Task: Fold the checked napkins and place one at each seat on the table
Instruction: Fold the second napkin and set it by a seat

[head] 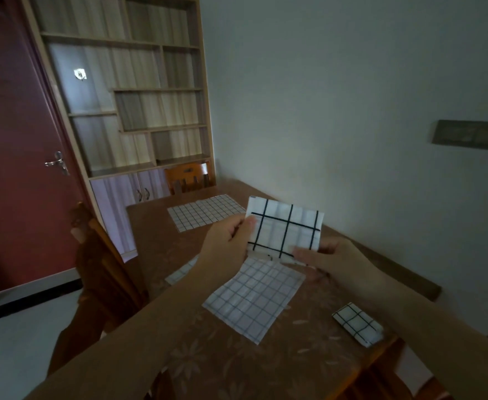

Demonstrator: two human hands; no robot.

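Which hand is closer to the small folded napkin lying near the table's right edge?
Right. The right hand holds the napkin in the air up and to the left of the small folded napkin; the left hand is farther left, across that held napkin.

We see four checked napkins. Folded napkin point(284, 228), white with bold dark grid, held upright above the table point(150, 226), pinched at both sides. Flat napkin point(252, 298) lies unfolded under it, fine grid. Far napkin point(205, 212) also flat. Small folded napkin point(356, 323) lies near right edge.
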